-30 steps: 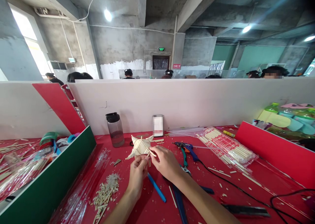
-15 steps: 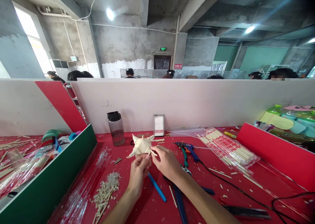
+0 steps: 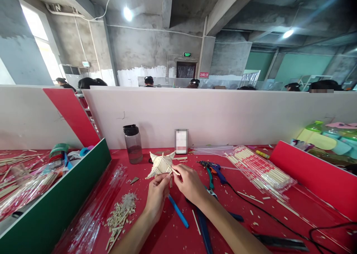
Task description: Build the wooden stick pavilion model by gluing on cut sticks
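Note:
A small model roof [image 3: 161, 165] of pale wooden sticks, with upturned corner tips, is held up above the red table. My left hand [image 3: 156, 192] is closed at its near lower edge, thumb and forefinger pinched together. From the right, my right hand [image 3: 189, 182] pinches a short wooden stick [image 3: 175, 171] against the roof's near right corner. Both sets of fingertips almost meet there and hide the contact. Below the hands lies a blue pen-like stick [image 3: 179, 212].
A water bottle [image 3: 133, 145] and a phone [image 3: 181, 142] stand by the white partition [image 3: 223, 116]. Right of my hands lie a glue gun [image 3: 218, 172] with its cord and bagged sticks [image 3: 262, 168]. Stick offcuts [image 3: 120, 215] lie left, near a green divider [image 3: 69, 187].
The view has shifted slightly. The short stick at the near right corner now lies closer along the roof edge, with the right fingertips still on it. Both hands stay almost in place.

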{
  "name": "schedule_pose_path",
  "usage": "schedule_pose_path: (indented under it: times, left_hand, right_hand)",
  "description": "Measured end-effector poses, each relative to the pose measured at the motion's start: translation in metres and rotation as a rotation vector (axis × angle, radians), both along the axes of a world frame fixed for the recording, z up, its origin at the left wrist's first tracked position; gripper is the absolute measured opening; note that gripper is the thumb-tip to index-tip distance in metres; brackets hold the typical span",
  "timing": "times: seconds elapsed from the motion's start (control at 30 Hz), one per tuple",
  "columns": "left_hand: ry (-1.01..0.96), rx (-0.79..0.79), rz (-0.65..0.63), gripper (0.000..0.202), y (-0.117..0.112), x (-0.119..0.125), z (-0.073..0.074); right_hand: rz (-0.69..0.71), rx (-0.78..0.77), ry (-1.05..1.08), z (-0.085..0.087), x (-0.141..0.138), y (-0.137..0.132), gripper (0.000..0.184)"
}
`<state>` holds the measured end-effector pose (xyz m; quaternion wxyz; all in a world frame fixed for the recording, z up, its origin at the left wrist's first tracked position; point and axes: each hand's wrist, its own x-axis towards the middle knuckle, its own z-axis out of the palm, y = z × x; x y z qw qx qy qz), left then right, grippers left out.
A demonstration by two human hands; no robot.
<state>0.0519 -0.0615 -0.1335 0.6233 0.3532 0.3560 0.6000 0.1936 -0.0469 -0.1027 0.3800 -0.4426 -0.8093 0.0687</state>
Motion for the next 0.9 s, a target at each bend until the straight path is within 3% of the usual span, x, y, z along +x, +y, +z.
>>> schedule_pose_path:
  times: [0.43,0.63,0.9]
  left_hand:
    - [-0.047,-0.034,0.017,0.036,-0.01,0.009,0.001]
    - [-0.059,-0.027,0.001,0.033,-0.012,0.013,0.003]
    - [-0.061,-0.038,0.033,0.037,-0.01,0.016,0.004]
  right_hand:
    - [0.002,-0.014,0.041,0.0,0.002,0.0,0.031]
    - [0.033,-0.019,0.025,-0.003,0.005,0.003,0.051]
    - [0.067,-0.038,0.052,-0.006,0.005,0.004,0.045]
